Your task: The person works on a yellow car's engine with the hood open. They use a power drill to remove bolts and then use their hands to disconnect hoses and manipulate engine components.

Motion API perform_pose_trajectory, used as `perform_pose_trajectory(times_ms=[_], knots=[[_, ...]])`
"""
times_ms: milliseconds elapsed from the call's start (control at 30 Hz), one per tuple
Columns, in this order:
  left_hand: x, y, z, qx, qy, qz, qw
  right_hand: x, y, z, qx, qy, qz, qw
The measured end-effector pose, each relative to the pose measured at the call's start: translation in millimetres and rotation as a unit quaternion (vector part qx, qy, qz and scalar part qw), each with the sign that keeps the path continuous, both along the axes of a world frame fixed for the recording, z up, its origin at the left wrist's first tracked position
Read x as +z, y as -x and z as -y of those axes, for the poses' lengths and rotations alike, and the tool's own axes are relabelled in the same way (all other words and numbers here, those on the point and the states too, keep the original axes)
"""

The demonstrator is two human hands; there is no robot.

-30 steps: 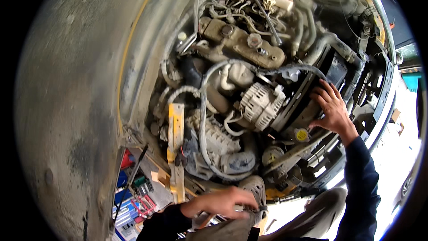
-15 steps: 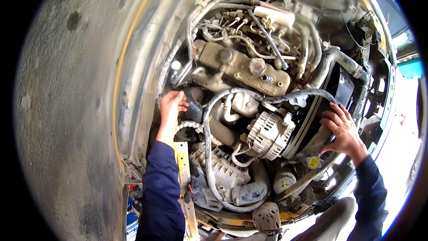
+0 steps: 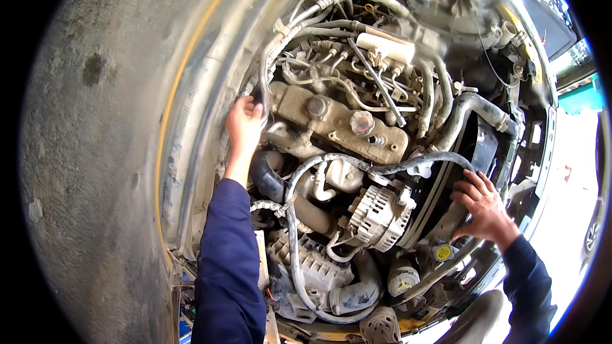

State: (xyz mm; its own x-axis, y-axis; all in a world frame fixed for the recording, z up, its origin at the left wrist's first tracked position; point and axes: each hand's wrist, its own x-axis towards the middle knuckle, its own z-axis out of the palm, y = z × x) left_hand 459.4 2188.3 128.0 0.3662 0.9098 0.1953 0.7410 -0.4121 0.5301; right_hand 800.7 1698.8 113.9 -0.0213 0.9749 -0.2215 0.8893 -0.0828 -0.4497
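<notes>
My left hand reaches to the left side of the engine, beside a bent metal pipe and the dusty valve cover. Its fingers are curled, and what they hold, if anything, is hidden. Below that hand a black rubber elbow hose curves down. My right hand lies with fingers spread and thumb apart by the radiator, its fingertips at the end of a long thin hose. That hose loops left across the engine and down around the alternator.
A yellow-labelled radiator cap sits below my right hand. A dark rod lies slantwise over the injector lines near a cream cylinder. The raised hood fills the left side. A grey clog shoe shows at the front edge.
My left hand has moved up and away from the black elbow hose to the metal pipe, covering a small white round thing seen there before. The view has shifted slightly; my right hand stays by the radiator.
</notes>
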Motion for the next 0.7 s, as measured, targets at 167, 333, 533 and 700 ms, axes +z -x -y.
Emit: perform_pose_trajectory(times_ms=[167, 333, 533, 700], knots=[[10.0, -12.9, 23.9, -0.044, -0.12, -0.023, 0.992, 3.0, -2.1, 1.0, -0.004, 0.004, -0.001, 1.0], [58.2, 1.8, 25.1, -0.07, -0.304, -0.151, 0.938, 0.2, -1.9, -0.3, -0.003, -0.004, 0.001, 1.0], [73.0, -0.4, -1.3, -0.011, -0.31, -0.292, 0.905, -0.2, -4.1, 1.7, -0.005, 0.005, -0.007, 1.0], [68.7, -32.9, -12.5, -0.016, -0.311, -0.357, 0.881, 0.3, -6.2, 3.3, -0.008, 0.013, -0.013, 1.0]])
